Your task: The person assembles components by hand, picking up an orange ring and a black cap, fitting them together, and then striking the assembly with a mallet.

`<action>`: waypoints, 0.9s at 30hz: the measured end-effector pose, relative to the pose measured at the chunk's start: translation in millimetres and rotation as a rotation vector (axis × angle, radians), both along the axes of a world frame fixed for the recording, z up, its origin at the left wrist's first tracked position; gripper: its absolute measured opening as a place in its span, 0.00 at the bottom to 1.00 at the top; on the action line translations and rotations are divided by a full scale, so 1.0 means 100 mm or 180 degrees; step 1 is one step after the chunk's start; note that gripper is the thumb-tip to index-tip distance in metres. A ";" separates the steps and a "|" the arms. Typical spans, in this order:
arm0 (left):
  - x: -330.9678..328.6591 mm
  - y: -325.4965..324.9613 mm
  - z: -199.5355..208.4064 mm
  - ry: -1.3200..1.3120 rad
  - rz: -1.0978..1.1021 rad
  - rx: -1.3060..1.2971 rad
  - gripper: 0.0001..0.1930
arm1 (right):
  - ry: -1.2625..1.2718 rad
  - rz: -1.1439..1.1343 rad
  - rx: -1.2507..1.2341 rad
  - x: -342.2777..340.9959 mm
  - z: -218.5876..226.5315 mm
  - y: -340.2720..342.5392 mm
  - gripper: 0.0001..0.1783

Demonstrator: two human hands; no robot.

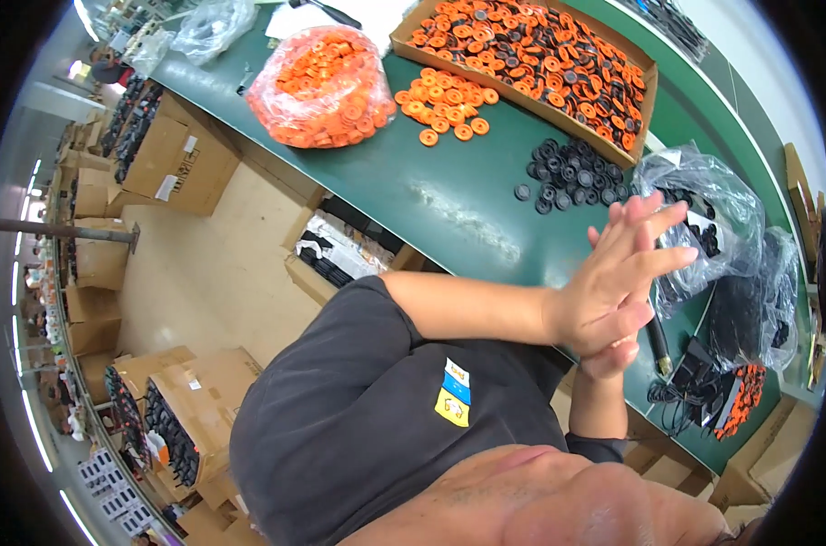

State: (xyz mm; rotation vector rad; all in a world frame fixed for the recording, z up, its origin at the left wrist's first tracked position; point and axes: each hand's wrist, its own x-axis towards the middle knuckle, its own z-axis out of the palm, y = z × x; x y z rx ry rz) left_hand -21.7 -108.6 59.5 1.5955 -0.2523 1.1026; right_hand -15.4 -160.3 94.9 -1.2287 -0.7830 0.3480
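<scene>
"Black discs point(572, 175) lie loose on the green table point(377, 187), just beyond the fingertips. What is the grip doing?"

"The left hand point(604, 291) lies against the right hand point(610, 361), fingers stretched out. I cannot tell whether anything sits between the palms."

"How would you do this well?"

"Press evenly, I'd say, palm square to palm, so any small piece in there can't tilt or slip out. Staying over the table would catch a drop."

"Anything to mind nearby?"

"The clear bag point(740, 214), just right of the hands; a careless elbow or wrist could drag it. The orange discs point(445, 100) lie well apart, beside the cardboard tray point(648, 114)."
</scene>
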 end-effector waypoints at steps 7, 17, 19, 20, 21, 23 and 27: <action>-0.19 -0.10 -0.01 -0.0340 -0.0112 0.0205 0.38 | -0.0784 0.0387 0.0560 0.32 -0.18 0.06 0.62; -0.69 1.72 -0.19 0.2343 0.1845 0.1256 0.29 | -0.0800 0.1726 -0.0547 0.40 -0.59 -0.59 0.11; -0.90 2.07 -0.44 0.2986 0.2757 0.1651 0.30 | -0.0711 0.1611 -0.0528 0.55 -0.84 -0.80 0.09; -0.99 2.16 -0.55 0.2955 0.2941 0.1609 0.30 | -0.0618 0.1497 -0.0501 0.58 -0.90 -0.87 0.09; -1.04 2.21 -0.58 0.2922 0.3118 0.1561 0.31 | -0.0608 0.1472 -0.0514 0.56 -0.86 -0.87 0.09; -1.09 2.27 -0.63 0.3078 0.3208 0.1602 0.36 | -0.0902 0.1426 -0.1127 0.54 -0.70 -0.82 0.07; -0.95 2.38 -0.68 0.3449 0.3157 0.1608 0.37 | -0.1471 0.1254 -0.1610 0.49 -0.44 -0.45 0.09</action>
